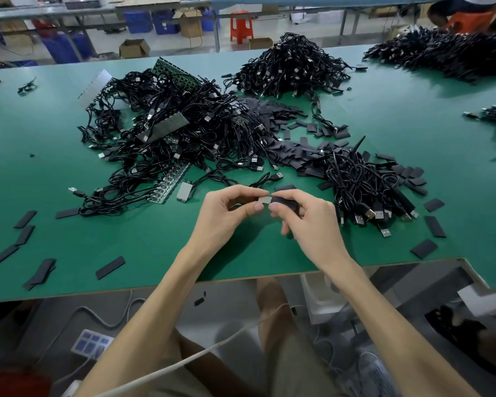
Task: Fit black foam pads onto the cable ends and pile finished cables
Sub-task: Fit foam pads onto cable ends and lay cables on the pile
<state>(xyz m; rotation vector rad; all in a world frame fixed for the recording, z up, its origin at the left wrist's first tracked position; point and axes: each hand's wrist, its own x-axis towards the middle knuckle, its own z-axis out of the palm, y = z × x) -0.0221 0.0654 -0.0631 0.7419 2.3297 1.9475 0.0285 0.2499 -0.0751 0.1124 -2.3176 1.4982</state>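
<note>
Above the green table [143, 253], near its front edge, my left hand [229, 210] pinches a small grey cable end [264, 199] between thumb and fingers. My right hand [304, 216] grips a black foam pad [284, 199] right against that grey end. Loose black foam pads [301, 151] lie heaped behind my hands. A pile of black cables with USB plugs [361, 187] sits just right of my right hand. A big tangle of black cables [178, 133] spreads out to the left and behind.
Single foam pads [111, 267] are scattered along the front left and right of the table. More cable heaps [292, 67] stand at the back centre and back right. Green circuit-board strips [169, 186] lie under the left tangle. Boxes, crates and a red stool [241, 25] stand beyond the table.
</note>
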